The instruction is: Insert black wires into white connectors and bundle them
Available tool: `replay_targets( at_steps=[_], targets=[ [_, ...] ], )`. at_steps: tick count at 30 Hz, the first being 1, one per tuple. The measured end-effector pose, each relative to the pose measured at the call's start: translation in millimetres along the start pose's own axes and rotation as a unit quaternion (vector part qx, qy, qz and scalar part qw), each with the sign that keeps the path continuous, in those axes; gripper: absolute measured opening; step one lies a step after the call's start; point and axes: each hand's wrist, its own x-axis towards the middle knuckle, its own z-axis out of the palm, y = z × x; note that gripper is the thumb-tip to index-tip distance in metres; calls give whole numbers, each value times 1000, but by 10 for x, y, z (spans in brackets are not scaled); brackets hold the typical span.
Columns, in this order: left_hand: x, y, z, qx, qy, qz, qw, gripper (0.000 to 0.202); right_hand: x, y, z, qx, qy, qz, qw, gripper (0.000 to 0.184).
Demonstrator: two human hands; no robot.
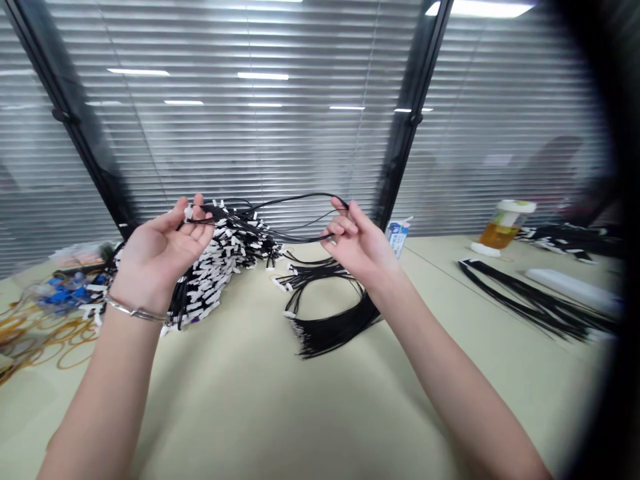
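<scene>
Black cables [295, 197] with a white connector [189, 213] stretch in the air between my two hands. My left hand [167, 240], palm up, has its fingers curled at the connector end. The cables' other side loops around the fingers of my right hand [353, 237]. Behind and below my left hand lies a big heap of black cables with white connectors [210, 267]. Lower down, between my hands, a bundle of black cables [340, 327] with loose ends rests on the table [250, 400], next to a few cables with white plugs [283, 283].
At the left lie yellow cables [65, 333] and blue parts in a clear bag [70, 290]. A small blue-white carton [398, 237] stands behind my right hand. Farther right are a cup of amber liquid [503, 227] and more black cables [525, 297]. Window blinds [260, 133] rise behind the table.
</scene>
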Motion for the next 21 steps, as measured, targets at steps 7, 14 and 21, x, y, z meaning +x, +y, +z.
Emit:
replay_targets(
  at_steps=[7,14,21],
  targets=[
    [-7,-46,10,18,-19,11,1000,36,7,-4,-20,49,-11,13,999,21],
    [14,45,-18,3,-21,-1,1000,25,9,26,-47,63,-42,50,996,21],
    [-166,433,-34,-64,-62,-21,996,18,-282,-37,366,-278,-197,-102,935,17]
  ],
)
